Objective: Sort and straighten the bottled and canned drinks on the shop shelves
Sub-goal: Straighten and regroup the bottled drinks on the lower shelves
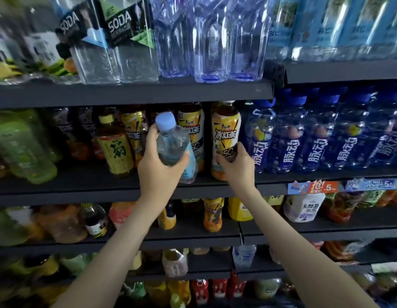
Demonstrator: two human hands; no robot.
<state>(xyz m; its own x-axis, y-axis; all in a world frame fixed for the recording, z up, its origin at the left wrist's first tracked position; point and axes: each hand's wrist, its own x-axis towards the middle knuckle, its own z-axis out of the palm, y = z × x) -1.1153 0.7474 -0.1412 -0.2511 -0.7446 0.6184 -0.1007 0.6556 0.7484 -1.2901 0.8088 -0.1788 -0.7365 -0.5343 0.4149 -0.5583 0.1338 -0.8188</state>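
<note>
Fingers (152, 132): left hand (158, 168) grasps water bottle (172, 142) | right hand (237, 167), tea bottle (225, 132) | blue bottles (291, 138) adjacent

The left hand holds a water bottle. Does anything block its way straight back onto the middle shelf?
Yes. An iced tea bottle stands right behind the water bottle in the left hand; the right hand grips a second tea bottle beside it.

Dim, soft light — edges blurred and bowed.
</note>
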